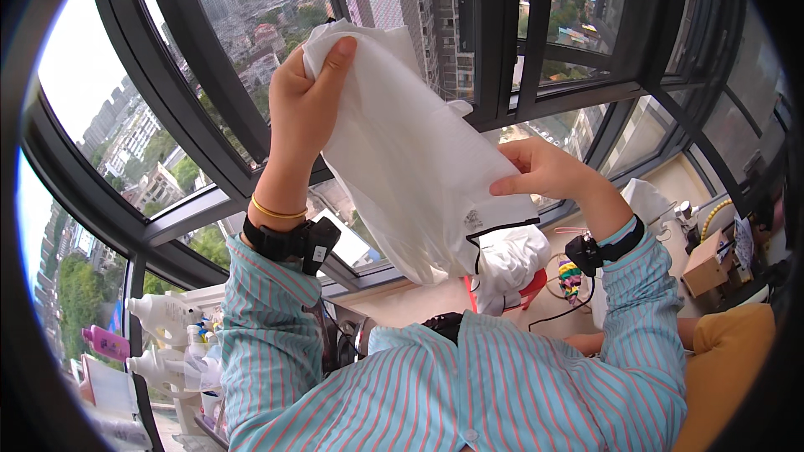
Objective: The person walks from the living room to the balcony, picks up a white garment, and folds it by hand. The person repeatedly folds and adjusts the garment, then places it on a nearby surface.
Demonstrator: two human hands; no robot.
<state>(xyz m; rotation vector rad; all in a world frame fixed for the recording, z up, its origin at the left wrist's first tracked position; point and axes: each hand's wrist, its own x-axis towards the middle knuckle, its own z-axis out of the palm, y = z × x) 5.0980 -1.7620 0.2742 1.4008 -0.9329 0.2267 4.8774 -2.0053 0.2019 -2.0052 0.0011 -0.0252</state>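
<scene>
A white cloth garment with black edging (414, 144) hangs between my two hands in front of the windows. My left hand (308, 94) is closed on its upper left end, the thumb lying over the fabric. My right hand (540, 169) pinches its right edge between thumb and fingers, above the black-trimmed corner. A small dark print shows near that corner. Below it, a heap of white fabric (512, 257) lies on a red stool or basket (534, 289), whose form is partly hidden.
White jugs (160, 320) and a pink bottle (107, 343) stand on a rack at lower left. Dark window frames (502, 31) surround the front. Another person's mustard-coloured clothing (732, 364) shows at lower right, near a cardboard box (706, 263).
</scene>
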